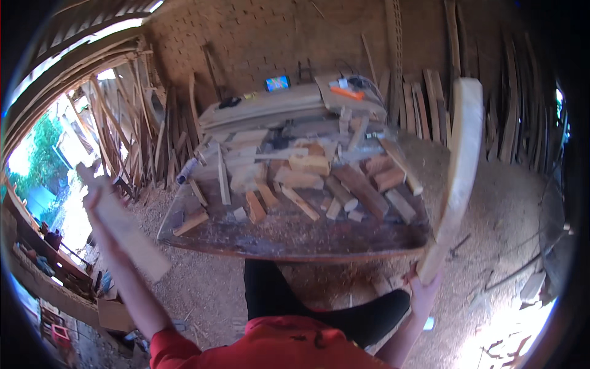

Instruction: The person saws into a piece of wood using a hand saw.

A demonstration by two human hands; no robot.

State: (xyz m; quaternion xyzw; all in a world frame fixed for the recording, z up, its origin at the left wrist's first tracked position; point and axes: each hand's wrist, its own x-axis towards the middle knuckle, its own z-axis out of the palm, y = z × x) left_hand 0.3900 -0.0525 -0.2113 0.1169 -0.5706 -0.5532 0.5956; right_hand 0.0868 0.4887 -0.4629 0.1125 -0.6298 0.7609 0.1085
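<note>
My left hand (98, 200) grips a short, flat pale wooden board (138, 243) at the left, held slanting beside the table. My right hand (423, 286) is closed round the lower end of a long, slightly bent pale plank (461, 154), held nearly upright past the table's right edge. Between them, the dark wooden table (295, 240) bears several loose offcuts (307, 163), blocks and sticks of pale, orange and brown wood, with sawdust among them. A small cylindrical container (185, 171) lies at its left edge.
At the table's back are stacked boards (258, 107), a lit screen (276, 83) and an orange object (347, 92). Long planks (433, 101) lean along the back wall. The sawdust-covered floor (491, 234) surrounds the table; a bright opening (43, 154) with greenery is at left.
</note>
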